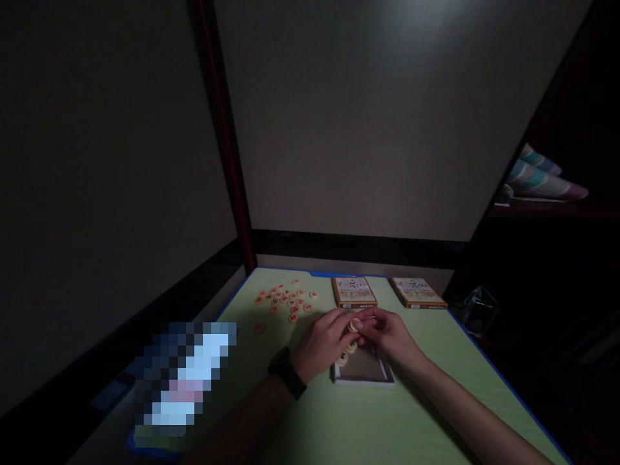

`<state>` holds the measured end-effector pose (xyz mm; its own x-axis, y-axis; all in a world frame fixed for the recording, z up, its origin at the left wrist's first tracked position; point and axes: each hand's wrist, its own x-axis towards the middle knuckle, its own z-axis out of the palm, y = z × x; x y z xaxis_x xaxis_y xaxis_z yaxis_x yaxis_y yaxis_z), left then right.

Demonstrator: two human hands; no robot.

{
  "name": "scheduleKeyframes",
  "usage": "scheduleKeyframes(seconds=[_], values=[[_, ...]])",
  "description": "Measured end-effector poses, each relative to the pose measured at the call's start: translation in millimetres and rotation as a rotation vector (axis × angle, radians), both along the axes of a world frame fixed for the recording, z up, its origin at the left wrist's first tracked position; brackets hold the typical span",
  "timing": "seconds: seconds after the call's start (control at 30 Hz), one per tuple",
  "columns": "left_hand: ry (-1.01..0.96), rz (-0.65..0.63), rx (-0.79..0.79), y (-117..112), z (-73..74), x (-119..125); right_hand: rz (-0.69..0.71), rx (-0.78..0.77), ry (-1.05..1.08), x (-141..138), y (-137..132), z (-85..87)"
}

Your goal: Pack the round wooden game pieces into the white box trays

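Note:
Over an open shallow box (361, 371) my two hands meet. Between their fingertips is a round, pale xiangqi piece (354, 325). My right hand (387, 332) pinches it with thumb and fingers. My left hand (327, 342), with a black band on its wrist, is closed against the piece's other side; its fingertips are partly hidden. Inside the box, near its left side, lie a lower xiangqi piece (343, 358) and another piece (352, 347) just under my fingers. The far part of the box is covered by my hands.
Loose xiangqi pieces (293, 299) with mostly red marks are scattered at the back left of the green table (436, 400). Two printed boxes lie at the back: a middle box (355, 292) and a right box (419, 293). A blurred-out bright object (194, 381) is at the left edge.

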<state>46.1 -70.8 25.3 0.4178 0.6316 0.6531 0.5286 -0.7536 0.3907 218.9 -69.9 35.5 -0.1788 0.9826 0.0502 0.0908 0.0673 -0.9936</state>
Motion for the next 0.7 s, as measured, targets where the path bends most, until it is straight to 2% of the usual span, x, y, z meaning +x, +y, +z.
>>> scheduleKeyframes(seconds=[0.1,0.2,0.27,0.37,0.43,0.6,0.7], values=[[0.023,0.046,0.014,2.5,0.4,-2.2,-0.038,0.007,-0.003,5.9,4.8,1.8],[0.038,0.106,0.007,9.4,-0.3,-6.9,-0.039,0.073,-0.095,17.5,9.3,6.8],[0.039,0.141,-0.021,15.0,-1.7,-10.2,0.067,0.128,-0.241,24.3,8.1,11.1],[0.045,0.182,-0.079,21.3,-4.3,-13.4,0.307,0.149,-0.533,25.4,-1.3,15.2],[0.056,0.193,-0.107,23.2,-5.6,-14.1,0.386,0.151,-0.659,19.6,-8.9,14.9],[0.099,0.184,-0.120,21.3,-6.1,-13.1,0.270,0.164,-0.778,5.6,-16.2,11.2],[0.114,0.174,-0.126,19.4,-6.0,-12.2,0.269,0.195,-0.790,5.7,-15.7,11.9]])
